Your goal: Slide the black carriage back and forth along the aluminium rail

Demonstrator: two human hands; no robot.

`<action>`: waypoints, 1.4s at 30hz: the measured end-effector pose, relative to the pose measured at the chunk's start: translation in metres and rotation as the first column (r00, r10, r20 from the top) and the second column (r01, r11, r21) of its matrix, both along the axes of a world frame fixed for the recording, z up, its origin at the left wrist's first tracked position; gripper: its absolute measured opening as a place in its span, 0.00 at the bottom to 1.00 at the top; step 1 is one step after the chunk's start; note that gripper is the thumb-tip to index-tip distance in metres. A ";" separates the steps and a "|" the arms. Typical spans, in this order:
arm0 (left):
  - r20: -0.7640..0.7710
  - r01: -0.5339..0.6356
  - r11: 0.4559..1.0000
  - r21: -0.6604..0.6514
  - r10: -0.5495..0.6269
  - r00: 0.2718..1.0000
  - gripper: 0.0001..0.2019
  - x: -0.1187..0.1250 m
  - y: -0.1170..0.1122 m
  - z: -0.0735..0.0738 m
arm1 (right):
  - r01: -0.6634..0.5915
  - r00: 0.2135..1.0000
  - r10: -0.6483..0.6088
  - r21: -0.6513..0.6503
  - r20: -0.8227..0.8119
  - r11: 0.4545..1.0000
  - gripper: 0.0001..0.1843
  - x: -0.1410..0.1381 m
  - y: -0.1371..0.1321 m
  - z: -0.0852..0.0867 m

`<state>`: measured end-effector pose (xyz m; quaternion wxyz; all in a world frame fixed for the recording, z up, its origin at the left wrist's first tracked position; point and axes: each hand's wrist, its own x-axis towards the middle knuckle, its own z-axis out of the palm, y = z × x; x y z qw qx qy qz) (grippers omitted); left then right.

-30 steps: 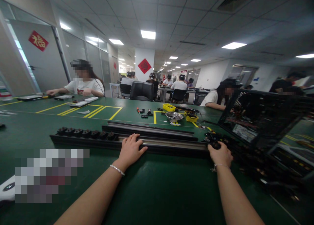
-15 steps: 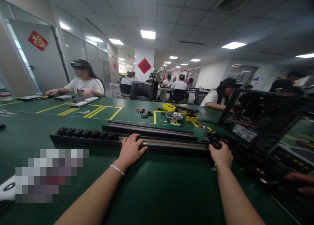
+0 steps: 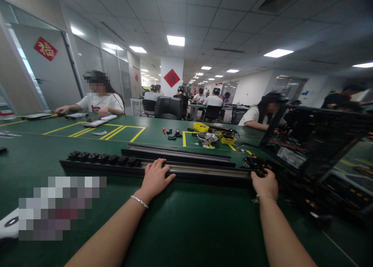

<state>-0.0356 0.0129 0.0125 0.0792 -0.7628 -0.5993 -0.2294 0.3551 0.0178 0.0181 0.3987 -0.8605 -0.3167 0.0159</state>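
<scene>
A long black rail [image 3: 210, 176] with a pale metal channel lies across the green table in front of me. Several small black blocks [image 3: 101, 158] sit in a row along its left part. My left hand [image 3: 154, 178] grips the rail near its middle, fingers over the top and thumb along the near side. At the rail's right end is my right hand [image 3: 265, 186], its fingers curled beside a heap of small black parts [image 3: 254, 162]. What is between those fingers is hidden. A second black rail [image 3: 180, 154] lies behind the first.
A large open black casing [image 3: 303, 143] stands at the right. Farther back are a metal bowl [image 3: 206, 137], yellow trays [image 3: 200, 127] and small tools [image 3: 171, 134]. A blurred-out white object [image 3: 10, 224] lies front left. One person [image 3: 100, 102] sits across at the left, another [image 3: 253, 115] at the right.
My right hand has shifted slightly to the right, away from the rail's end. My left hand and the rail stay put. Another hand at the lower right has gone from view.
</scene>
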 end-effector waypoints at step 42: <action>-0.032 0.011 0.998 0.061 -0.009 0.999 0.16 -0.003 0.003 -0.006 | 0.097 0.995 -0.092 0.100 -0.049 0.990 0.35 0.028 0.002 -0.009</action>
